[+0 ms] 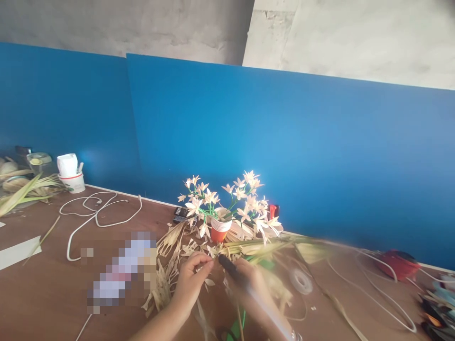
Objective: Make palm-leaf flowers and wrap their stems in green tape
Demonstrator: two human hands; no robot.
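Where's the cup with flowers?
In the head view, the orange cup stands near the middle, beyond the left hand and right hand, before the blue partition.

- Dark tool (229,267): black, stick-shaped, blunt end out, slanted up-left, partly blurred; in right hand (250,278) grip, above worktop.
- Small piece (214,260): pinched at left hand (194,275) fingertips, near tool end; too small to identify.

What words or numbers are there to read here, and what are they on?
None can be read for sure.
Black thing by the white flowers: pale marks, too small to read.
White tub with a red stripe: small marks, too blurred to read.
Pixelated patch on the table: blocked out, nothing readable.
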